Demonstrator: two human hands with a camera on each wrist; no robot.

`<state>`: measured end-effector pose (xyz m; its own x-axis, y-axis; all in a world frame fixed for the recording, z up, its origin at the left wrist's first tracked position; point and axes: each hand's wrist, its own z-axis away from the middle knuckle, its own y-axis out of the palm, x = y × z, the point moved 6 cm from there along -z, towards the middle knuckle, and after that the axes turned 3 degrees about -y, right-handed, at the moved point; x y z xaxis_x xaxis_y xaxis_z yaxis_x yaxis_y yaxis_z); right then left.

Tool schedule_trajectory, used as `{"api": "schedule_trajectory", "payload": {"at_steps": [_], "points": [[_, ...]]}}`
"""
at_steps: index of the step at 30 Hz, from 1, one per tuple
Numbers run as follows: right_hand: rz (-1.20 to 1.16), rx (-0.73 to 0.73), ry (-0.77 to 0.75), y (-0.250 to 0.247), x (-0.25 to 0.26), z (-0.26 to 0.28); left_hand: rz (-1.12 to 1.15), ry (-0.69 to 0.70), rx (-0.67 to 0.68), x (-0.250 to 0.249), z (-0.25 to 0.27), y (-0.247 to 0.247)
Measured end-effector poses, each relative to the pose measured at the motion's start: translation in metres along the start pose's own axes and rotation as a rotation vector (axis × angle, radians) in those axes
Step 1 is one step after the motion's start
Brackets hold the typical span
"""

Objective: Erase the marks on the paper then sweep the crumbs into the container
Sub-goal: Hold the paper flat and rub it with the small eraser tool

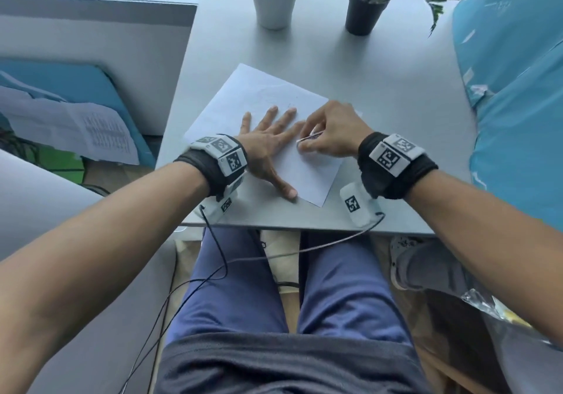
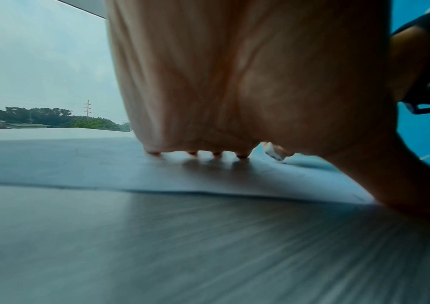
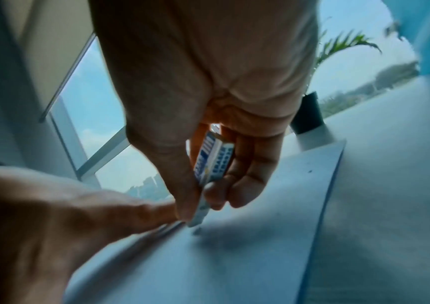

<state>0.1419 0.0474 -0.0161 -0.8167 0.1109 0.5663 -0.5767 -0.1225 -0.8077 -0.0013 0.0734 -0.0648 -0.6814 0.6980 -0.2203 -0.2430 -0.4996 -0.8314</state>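
A white sheet of paper (image 1: 262,101) lies at an angle in the middle of the grey table (image 1: 380,83). My left hand (image 1: 271,137) lies flat on it with fingers spread, pressing it down; its fingertips (image 2: 242,156) touch the sheet (image 2: 130,168). My right hand (image 1: 329,133) pinches a white eraser (image 1: 309,137) in a blue-and-white sleeve (image 3: 212,162), its tip down on the paper (image 3: 234,257) right beside the left index finger. Faint pencil marks show on the sheet's far part. A few dark crumbs (image 3: 310,171) lie on the paper.
A white cup (image 1: 275,0) with pink items stands at the table's back, a potted plant (image 1: 365,9) to its right. A blue plastic-wrapped bundle (image 1: 518,104) borders the table's right side. Cables hang off the near edge over my lap.
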Motion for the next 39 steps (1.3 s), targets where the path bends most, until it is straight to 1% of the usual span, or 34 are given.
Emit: {"api": "schedule_trajectory", "payload": {"at_steps": [1, 3, 5, 7, 8, 10, 12, 13, 14, 15, 16, 17, 18, 19, 20, 21, 23, 26, 28, 30, 32, 35, 37, 39], "points": [[-0.016, -0.022, 0.023, -0.004, -0.006, -0.001, -0.005, 0.012, -0.006, 0.001, -0.001, 0.001], [-0.037, -0.092, 0.133, -0.020, -0.029, -0.009, -0.013, 0.034, -0.018, 0.005, -0.001, 0.002], [-0.001, -0.081, 0.231, -0.029, -0.051, -0.014, -0.005, 0.048, -0.014, 0.006, 0.000, 0.002], [0.013, -0.039, 0.252, -0.027, -0.061, -0.014, -0.030, 0.053, -0.015, 0.006, -0.001, -0.001], [0.014, -0.022, 0.240, -0.025, -0.062, -0.015, -0.056, 0.036, -0.023, 0.009, -0.001, -0.003], [0.006, -0.003, 0.229, -0.024, -0.064, -0.017, -0.088, -0.067, -0.044, 0.017, -0.002, -0.010], [0.009, 0.012, 0.223, -0.025, -0.064, -0.018, -0.119, -0.200, -0.122, 0.023, 0.002, -0.022], [0.011, 0.014, 0.219, -0.025, -0.063, -0.018, -0.133, -0.214, -0.173, 0.020, 0.005, -0.026], [0.013, 0.011, 0.213, -0.025, -0.063, -0.019, -0.142, -0.156, -0.217, 0.010, 0.009, -0.028], [0.014, 0.008, 0.205, -0.026, -0.062, -0.019, -0.154, -0.029, -0.240, -0.005, 0.013, -0.025], [0.017, 0.005, 0.196, -0.026, -0.062, -0.019, -0.172, 0.132, -0.228, -0.024, 0.018, -0.017], [0.021, 0.006, 0.189, -0.026, -0.062, -0.019, -0.199, 0.290, -0.184, -0.044, 0.024, -0.005], [0.024, 0.008, 0.184, -0.027, -0.062, -0.019, -0.220, 0.416, -0.128, -0.061, 0.029, 0.008], [0.023, 0.013, 0.183, -0.028, -0.061, -0.019, -0.218, 0.484, -0.073, -0.072, 0.032, 0.019], [0.019, 0.018, 0.184, -0.028, -0.061, -0.019, -0.193, 0.498, -0.028, -0.075, 0.031, 0.025], [0.015, 0.018, 0.185, -0.029, -0.060, -0.018, -0.167, 0.482, -0.004, -0.072, 0.027, 0.026], [0.008, 0.011, 0.186, -0.029, -0.059, -0.017, -0.145, 0.386, -0.021, -0.053, 0.015, 0.016], [0.013, -0.004, 0.189, -0.029, -0.059, -0.016, -0.109, 0.133, -0.072, -0.009, -0.001, -0.005], [0.014, -0.018, 0.204, -0.029, -0.057, -0.015, -0.078, 0.015, -0.055, 0.006, -0.005, -0.012], [0.032, -0.054, 0.190, -0.029, -0.051, -0.015, -0.034, -0.014, -0.038, 0.008, -0.007, -0.014], [0.073, -0.101, 0.136, -0.030, -0.040, -0.015, -0.004, -0.007, -0.049, 0.007, -0.009, -0.015], [0.040, -0.140, 0.081, -0.026, -0.025, -0.013, 0.012, -0.010, -0.054, 0.009, -0.011, -0.015], [0.024, -0.124, 0.039, -0.014, -0.015, -0.006, 0.007, -0.016, -0.040, 0.008, -0.011, -0.015], [0.016, -0.043, -0.034, 0.001, -0.002, 0.001, 0.006, -0.020, -0.029, 0.008, -0.011, -0.015]]}}
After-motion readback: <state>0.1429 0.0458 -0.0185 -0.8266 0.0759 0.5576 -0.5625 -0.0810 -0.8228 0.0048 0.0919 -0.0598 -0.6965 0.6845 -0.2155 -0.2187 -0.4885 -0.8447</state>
